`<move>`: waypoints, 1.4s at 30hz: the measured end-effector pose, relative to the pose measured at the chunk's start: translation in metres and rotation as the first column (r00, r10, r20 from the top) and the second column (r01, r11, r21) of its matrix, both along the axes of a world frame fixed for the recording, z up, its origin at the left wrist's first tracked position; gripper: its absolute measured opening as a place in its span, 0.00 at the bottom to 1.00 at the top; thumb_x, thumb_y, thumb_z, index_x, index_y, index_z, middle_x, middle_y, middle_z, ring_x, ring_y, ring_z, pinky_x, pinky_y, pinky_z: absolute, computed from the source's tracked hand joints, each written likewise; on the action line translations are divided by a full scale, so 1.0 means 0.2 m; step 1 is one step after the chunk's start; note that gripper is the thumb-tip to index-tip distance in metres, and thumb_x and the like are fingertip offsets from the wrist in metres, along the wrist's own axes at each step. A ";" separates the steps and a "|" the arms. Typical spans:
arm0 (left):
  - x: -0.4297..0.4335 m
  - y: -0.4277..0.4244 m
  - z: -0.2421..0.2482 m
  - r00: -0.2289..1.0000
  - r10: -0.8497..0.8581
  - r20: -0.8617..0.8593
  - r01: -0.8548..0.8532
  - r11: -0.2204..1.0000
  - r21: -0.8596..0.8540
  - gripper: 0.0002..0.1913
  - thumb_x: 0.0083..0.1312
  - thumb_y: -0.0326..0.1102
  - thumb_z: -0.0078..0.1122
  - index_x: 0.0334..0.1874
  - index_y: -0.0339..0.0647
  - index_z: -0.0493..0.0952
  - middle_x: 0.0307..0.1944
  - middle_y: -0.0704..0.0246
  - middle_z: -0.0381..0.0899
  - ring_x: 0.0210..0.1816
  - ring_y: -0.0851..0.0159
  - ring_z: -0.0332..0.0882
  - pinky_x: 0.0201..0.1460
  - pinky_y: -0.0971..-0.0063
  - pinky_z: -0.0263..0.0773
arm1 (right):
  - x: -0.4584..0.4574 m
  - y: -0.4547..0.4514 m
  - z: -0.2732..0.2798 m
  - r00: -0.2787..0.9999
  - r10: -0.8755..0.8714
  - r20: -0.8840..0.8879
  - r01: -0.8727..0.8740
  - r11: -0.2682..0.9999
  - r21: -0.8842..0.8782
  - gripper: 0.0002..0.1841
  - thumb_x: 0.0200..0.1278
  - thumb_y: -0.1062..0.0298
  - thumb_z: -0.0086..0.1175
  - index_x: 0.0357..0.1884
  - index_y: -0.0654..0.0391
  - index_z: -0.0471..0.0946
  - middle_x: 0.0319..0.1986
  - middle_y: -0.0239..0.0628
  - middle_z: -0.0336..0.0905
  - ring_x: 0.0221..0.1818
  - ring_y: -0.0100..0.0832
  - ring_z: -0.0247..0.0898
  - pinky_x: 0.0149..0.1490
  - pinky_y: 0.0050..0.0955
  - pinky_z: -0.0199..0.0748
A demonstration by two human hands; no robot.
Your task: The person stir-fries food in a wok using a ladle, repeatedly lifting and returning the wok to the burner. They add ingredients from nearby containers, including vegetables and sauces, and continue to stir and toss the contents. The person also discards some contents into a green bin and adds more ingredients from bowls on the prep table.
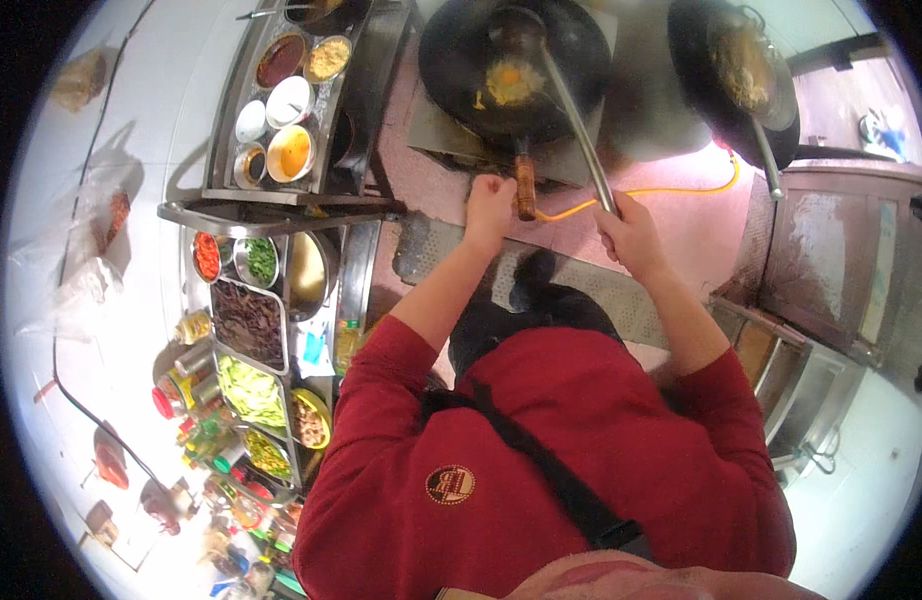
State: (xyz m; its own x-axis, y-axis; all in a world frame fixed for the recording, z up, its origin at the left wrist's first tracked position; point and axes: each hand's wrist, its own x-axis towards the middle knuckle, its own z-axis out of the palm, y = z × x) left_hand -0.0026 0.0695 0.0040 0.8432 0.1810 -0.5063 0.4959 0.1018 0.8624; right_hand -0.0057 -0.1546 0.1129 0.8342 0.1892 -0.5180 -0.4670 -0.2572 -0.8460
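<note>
My right hand [632, 234] grips the long metal handle of a cooking ladle [577, 124]. The ladle's bowl rests in a dark wok [446, 71] at the top of the view. An egg [512, 81] with a yellow yolk and pale white lies in the wok's middle, below the ladle bowl. The wok's wooden handle [524, 184] points towards me. Just left of it, at the stove's front edge, is my left hand [492, 204], its fingers curled. Whether those fingers hold anything is hidden.
A second wok [686, 82] at the right holds a metal strainer [761, 124]. Seasoning bowls [290, 154] stand on a metal rack at the left. Below them are trays of cut vegetables [251, 394] and dark strips [247, 322]. A yellow hose [678, 190] runs behind my hands.
</note>
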 end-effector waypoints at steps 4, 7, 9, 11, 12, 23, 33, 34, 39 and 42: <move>-0.01 -0.12 -0.17 0.970 -0.011 -0.242 -0.098 0.895 -0.436 0.16 0.68 0.43 0.63 0.46 0.39 0.70 0.34 0.66 0.77 0.28 0.67 0.75 0.29 0.70 0.74 | 0.01 -0.04 -0.10 0.975 0.167 0.145 -0.122 0.952 -0.279 0.09 0.64 0.64 0.55 0.35 0.60 0.73 0.19 0.33 0.69 0.20 0.25 0.66 0.26 0.30 0.65; -0.01 -0.18 -0.19 0.973 0.032 -0.229 -0.146 0.853 -0.501 0.14 0.68 0.41 0.62 0.44 0.40 0.70 0.28 0.66 0.75 0.20 0.66 0.73 0.20 0.67 0.67 | 0.01 -0.05 -0.09 0.927 0.230 0.297 -0.121 0.932 -0.342 0.10 0.65 0.64 0.54 0.35 0.61 0.72 0.19 0.32 0.69 0.22 0.26 0.67 0.29 0.31 0.66; -0.02 -0.18 -0.15 0.974 0.096 -0.207 -0.178 0.886 -0.428 0.13 0.68 0.40 0.60 0.44 0.40 0.70 0.26 0.67 0.74 0.19 0.66 0.71 0.18 0.68 0.64 | 0.00 -0.09 -0.04 0.964 0.174 0.202 -0.091 0.926 -0.367 0.11 0.65 0.63 0.55 0.37 0.62 0.73 0.19 0.33 0.69 0.22 0.27 0.68 0.29 0.32 0.66; -0.05 -0.14 -0.09 0.973 0.061 -0.222 -0.154 0.888 -0.434 0.12 0.68 0.39 0.60 0.44 0.41 0.69 0.26 0.67 0.73 0.18 0.67 0.69 0.17 0.69 0.62 | 0.00 -0.12 0.00 0.971 0.156 0.180 -0.074 0.917 -0.392 0.12 0.65 0.63 0.55 0.41 0.62 0.75 0.19 0.34 0.70 0.23 0.28 0.69 0.30 0.32 0.67; -0.06 -0.12 -0.06 0.972 0.038 -0.233 -0.139 0.890 -0.434 0.12 0.68 0.39 0.60 0.44 0.41 0.69 0.26 0.67 0.73 0.17 0.68 0.68 0.16 0.69 0.60 | 0.01 -0.14 0.02 0.964 0.161 0.210 -0.062 0.910 -0.411 0.13 0.65 0.63 0.55 0.43 0.62 0.76 0.20 0.35 0.70 0.23 0.28 0.69 0.30 0.33 0.67; -0.04 -0.05 0.04 0.945 0.058 -0.321 -0.192 0.894 -0.404 0.11 0.69 0.40 0.60 0.38 0.42 0.69 0.24 0.68 0.72 0.15 0.71 0.64 0.14 0.71 0.60 | 0.02 -0.17 -0.03 0.942 0.144 0.303 -0.017 0.923 -0.385 0.20 0.63 0.64 0.55 0.54 0.64 0.76 0.23 0.37 0.74 0.25 0.29 0.71 0.32 0.32 0.70; -0.08 0.04 -0.05 0.970 0.074 -0.233 -0.130 0.963 -0.235 0.20 0.68 0.46 0.62 0.52 0.36 0.73 0.31 0.65 0.77 0.28 0.66 0.75 0.30 0.67 0.73 | 0.09 0.06 -0.07 0.984 -0.076 0.163 0.065 0.995 0.070 0.13 0.66 0.69 0.53 0.51 0.63 0.74 0.23 0.32 0.72 0.18 0.22 0.66 0.22 0.24 0.64; -0.09 0.05 -0.04 0.979 0.080 -0.185 -0.110 0.981 -0.158 0.23 0.68 0.47 0.62 0.54 0.35 0.73 0.32 0.65 0.78 0.30 0.65 0.76 0.34 0.68 0.74 | 0.10 0.11 -0.07 0.988 -0.085 0.132 0.068 0.989 0.129 0.14 0.67 0.69 0.53 0.51 0.63 0.73 0.22 0.32 0.72 0.18 0.22 0.65 0.22 0.23 0.63; -0.16 0.20 0.16 0.977 0.099 0.186 -0.071 0.986 -0.149 0.24 0.71 0.48 0.58 0.56 0.32 0.74 0.37 0.67 0.81 0.39 0.69 0.80 0.43 0.74 0.75 | 0.07 0.48 -0.02 1.000 0.019 -0.014 -0.015 0.974 0.224 0.16 0.67 0.70 0.53 0.54 0.61 0.72 0.24 0.30 0.72 0.21 0.22 0.68 0.25 0.22 0.67; -0.21 0.38 0.35 0.989 0.101 0.105 -0.029 0.839 -0.543 0.19 0.73 0.45 0.56 0.52 0.34 0.76 0.35 0.68 0.81 0.38 0.70 0.79 0.42 0.75 0.75 | -0.09 0.78 -0.01 0.989 0.149 -0.022 -0.140 0.961 0.238 0.17 0.67 0.73 0.52 0.58 0.60 0.71 0.30 0.29 0.75 0.27 0.23 0.72 0.29 0.24 0.73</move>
